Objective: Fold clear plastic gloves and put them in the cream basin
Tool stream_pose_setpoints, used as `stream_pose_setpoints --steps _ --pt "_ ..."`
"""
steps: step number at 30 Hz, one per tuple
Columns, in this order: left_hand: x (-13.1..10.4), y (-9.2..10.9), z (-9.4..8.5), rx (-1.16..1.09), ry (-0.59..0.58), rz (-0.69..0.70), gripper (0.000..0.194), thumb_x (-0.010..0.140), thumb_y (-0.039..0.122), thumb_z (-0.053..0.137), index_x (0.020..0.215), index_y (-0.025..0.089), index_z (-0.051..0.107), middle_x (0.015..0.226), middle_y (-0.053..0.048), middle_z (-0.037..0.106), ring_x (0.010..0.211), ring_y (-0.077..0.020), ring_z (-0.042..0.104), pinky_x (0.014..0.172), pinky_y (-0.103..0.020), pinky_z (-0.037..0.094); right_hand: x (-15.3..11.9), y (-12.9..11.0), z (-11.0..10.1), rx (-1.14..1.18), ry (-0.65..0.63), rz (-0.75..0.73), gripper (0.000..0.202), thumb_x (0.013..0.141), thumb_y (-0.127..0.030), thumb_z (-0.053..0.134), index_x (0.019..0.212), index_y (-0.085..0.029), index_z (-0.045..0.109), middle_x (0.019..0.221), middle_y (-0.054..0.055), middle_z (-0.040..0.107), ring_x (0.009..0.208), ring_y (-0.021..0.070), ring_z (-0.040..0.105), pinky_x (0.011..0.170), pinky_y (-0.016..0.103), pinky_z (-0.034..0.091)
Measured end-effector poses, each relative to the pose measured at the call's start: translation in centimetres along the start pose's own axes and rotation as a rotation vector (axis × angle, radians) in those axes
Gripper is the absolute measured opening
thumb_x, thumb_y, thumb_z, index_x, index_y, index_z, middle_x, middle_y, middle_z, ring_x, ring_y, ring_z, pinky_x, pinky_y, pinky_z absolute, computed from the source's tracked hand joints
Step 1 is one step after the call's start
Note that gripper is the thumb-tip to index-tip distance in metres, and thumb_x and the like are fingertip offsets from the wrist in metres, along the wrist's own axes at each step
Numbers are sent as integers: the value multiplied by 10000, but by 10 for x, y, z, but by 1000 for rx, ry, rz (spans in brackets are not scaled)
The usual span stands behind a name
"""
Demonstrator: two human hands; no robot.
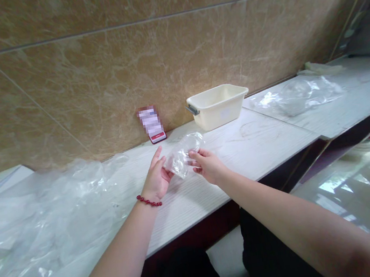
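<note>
Between my two hands, above the white wood-grain counter (183,209), is a small clear plastic piece (182,159), crinkled and shiny. My right hand (208,165) pinches its right side between thumb and fingers. At its left end, my left hand (157,176) holds the edge with the fingers curled beneath, and a red bead bracelet circles that wrist. Behind the hands, a phone (152,124) leans upright against the wall. A cream plastic bin (221,112) with a grey handle stands behind and to the right; no contents show inside it.
Large sheets of clear plastic (72,209) cover the left of the counter. More clear plastic (305,93) lies on the right section. A marbled tile wall (158,62) rises behind. The counter's front edge runs above my knees.
</note>
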State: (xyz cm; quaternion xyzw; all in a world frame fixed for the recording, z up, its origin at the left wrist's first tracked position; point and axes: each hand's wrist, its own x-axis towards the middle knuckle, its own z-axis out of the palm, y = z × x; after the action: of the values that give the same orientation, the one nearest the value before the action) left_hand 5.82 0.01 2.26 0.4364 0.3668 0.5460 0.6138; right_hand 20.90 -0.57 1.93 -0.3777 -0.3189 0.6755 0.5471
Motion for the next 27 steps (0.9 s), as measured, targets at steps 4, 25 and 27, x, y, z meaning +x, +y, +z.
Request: stream_pose_setpoints --steps 4,25,27 --pt "4 2 -9 11 -76 -158 470 751 327 476 1186 167 396 965 -85 580 766 -155 560 649 -258 441 -2 0 -2 -184 -89 2 140 644 -276 571 739 -184 522 728 -18 554 629 76 533 447 156 358" --pt "-3 -3 -2 363 -297 -176 524 630 216 625 1127 151 475 922 -66 621 696 -109 563 664 -239 423 1 1 -10 -366 -85 44 51 708 -178 480 731 -150 516 688 3 489 572 74 460 439 208 470" --pt "-3 -4 -3 364 -303 -161 547 636 219 621 1152 168 449 959 -68 612 710 -110 565 669 -242 428 2 2 -10 -339 -91 38 52 716 -171 475 740 -148 515 718 5 491 585 72 466 459 218 485"
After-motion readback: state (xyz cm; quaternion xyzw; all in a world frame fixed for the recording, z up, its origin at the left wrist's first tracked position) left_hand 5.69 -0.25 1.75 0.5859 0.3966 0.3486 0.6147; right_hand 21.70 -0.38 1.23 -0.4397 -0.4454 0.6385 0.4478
